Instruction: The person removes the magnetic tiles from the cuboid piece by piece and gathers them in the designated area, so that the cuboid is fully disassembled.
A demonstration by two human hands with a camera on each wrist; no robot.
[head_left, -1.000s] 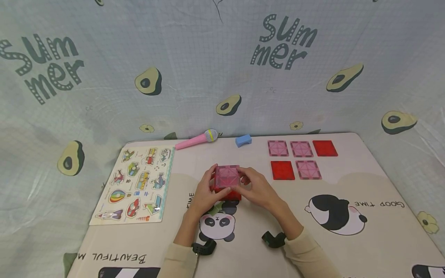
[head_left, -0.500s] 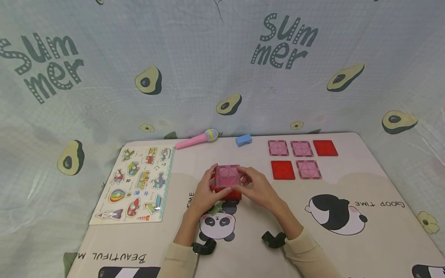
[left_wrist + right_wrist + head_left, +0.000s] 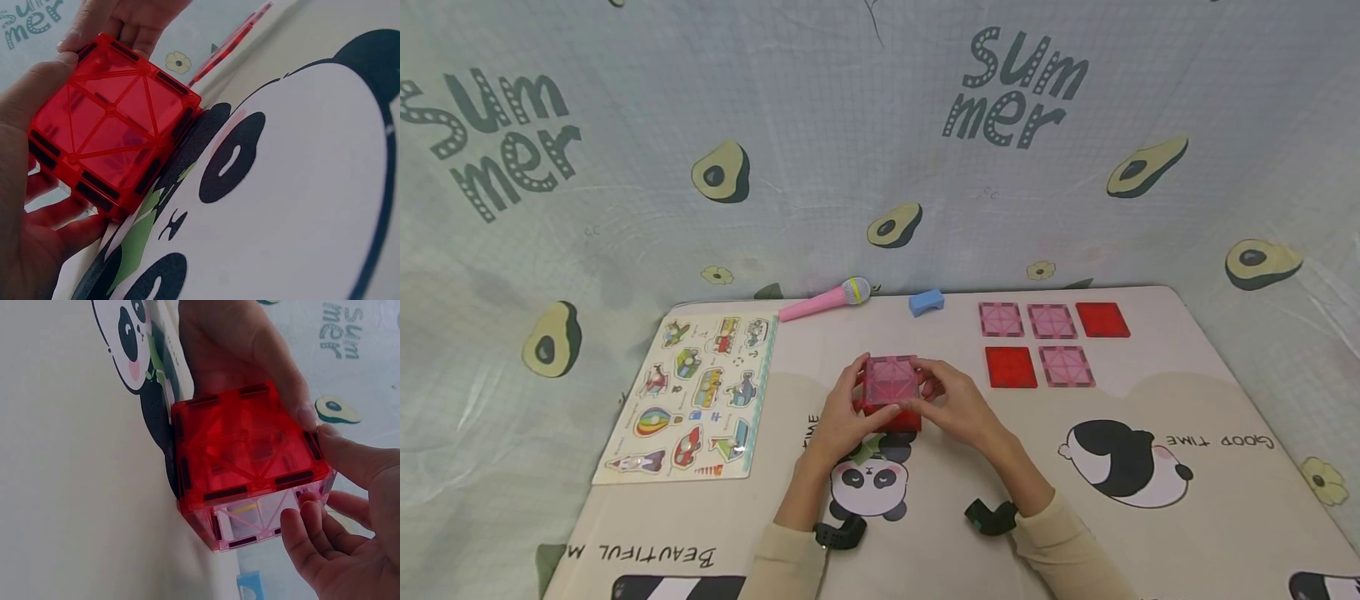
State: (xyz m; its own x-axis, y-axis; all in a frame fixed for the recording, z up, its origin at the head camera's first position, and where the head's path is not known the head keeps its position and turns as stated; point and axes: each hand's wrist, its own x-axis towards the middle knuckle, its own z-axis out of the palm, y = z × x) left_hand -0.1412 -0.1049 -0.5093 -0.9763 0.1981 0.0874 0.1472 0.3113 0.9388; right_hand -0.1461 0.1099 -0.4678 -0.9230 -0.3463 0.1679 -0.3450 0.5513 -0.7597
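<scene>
A box of translucent square tiles (image 3: 891, 382), pink on top and red on the near side, stands on the table between both hands. The left hand (image 3: 844, 421) grips its left side, thumb at the near top edge and fingers along the side. From the right, the right hand (image 3: 958, 406) holds it, with its thumb near the left thumb. In the left wrist view the red face (image 3: 112, 119) shows dark magnet strips along its edges. The right wrist view shows the red face (image 3: 250, 450) with a pink side (image 3: 265, 515) adjoining it.
Pink tiles (image 3: 1066, 367) and red tiles (image 3: 1011, 367) lie flat at the back right. A blue block (image 3: 926, 302) and a pink toy microphone (image 3: 823, 302) are near the back edge. A picture board (image 3: 688, 400) lies at the left. A patterned curtain (image 3: 805, 125) hangs behind.
</scene>
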